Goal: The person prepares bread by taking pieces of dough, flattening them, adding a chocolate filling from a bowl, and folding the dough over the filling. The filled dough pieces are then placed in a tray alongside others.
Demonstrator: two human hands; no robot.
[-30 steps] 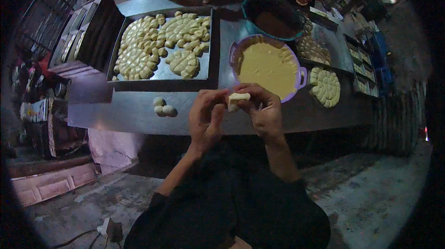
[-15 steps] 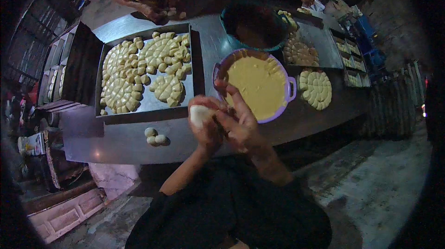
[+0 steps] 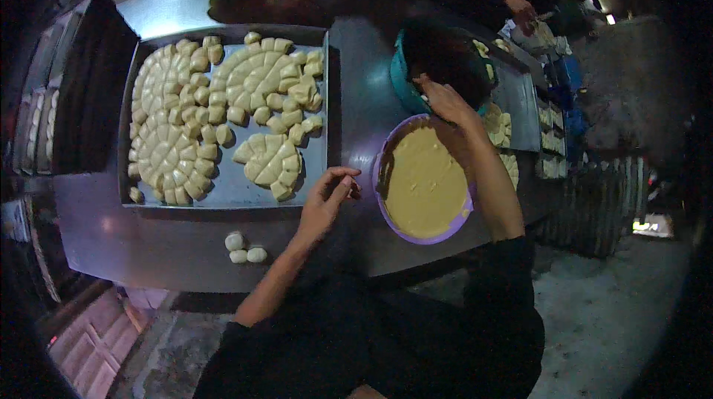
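Observation:
My left hand hovers palm down over the metal table, between the lower right corner of the baking tray and the purple bowl of yellow filling. Its fingers are curled and I see no dough in them. My right hand reaches forward across the purple bowl to the near rim of the teal bowl, fingers stretched out, nothing visible in it. The tray holds several rounds of cut pale dough pieces. Three small dough balls lie on the table near its front edge.
Other people's arms work at the far side of the table. More cut dough rounds and trays lie to the right of the bowls. A dark stack of trays stands at the left. The table edge runs just before my body.
My hands have come apart. The dough piece they held together is gone from sight. The left hand dropped toward the tray corner and the right reached out to the teal bowl.

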